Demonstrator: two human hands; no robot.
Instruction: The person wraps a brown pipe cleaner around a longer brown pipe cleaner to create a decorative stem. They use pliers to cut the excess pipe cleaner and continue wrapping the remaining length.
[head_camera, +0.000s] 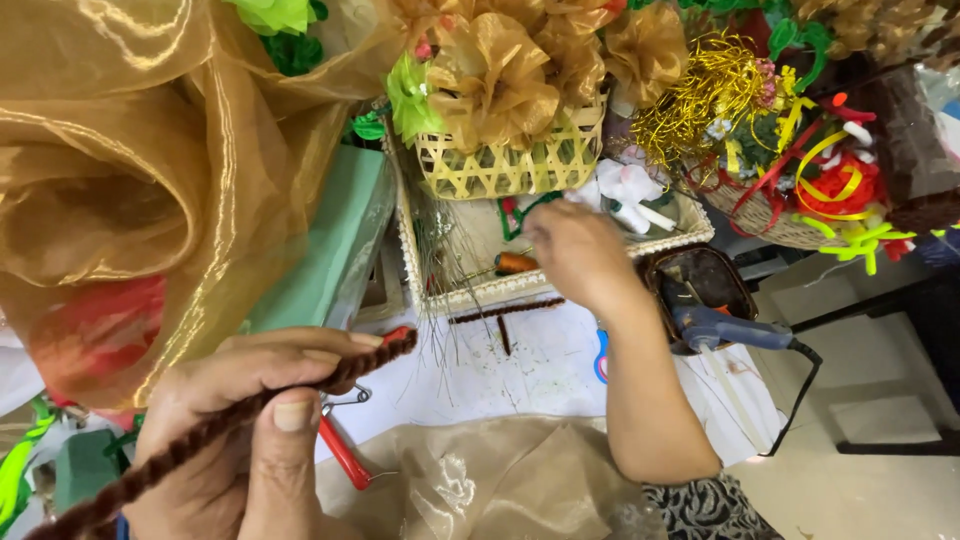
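- Craft mess everywhere, so using the shallow white tray (455, 296) as the landmark.
- Left hand (245, 420), well below-left of the tray: grip closed around a brown fuzzy stem (215, 425) (chenille wire type), thumb pressing it against the fingers. Stem runs diagonal, tip pointing up twd the tray.
- Right hand (578, 255) is over the tray's right part, fingers bunched narrow w/ something small and pale at the tips. Can't tell if it's actually pinched or just touched.
- Orange spool (516, 263) sits in the tray just left of that hand.
- Short brown stem bits (505, 312) lie on the white-covered worktop (520, 370) just below the tray's front edge.
- Red-handled pliers (345, 450) below-left of the tray, near the left hand. Blue glue gun (725, 328) to the tray's right.
- Bamboo basket (510, 160) w/ gold fabric flowers behind the tray.
- My read: mid-fetch, one hand parks the stem while the other picks a part. Next needs a clean pinch, then both hands brought together.
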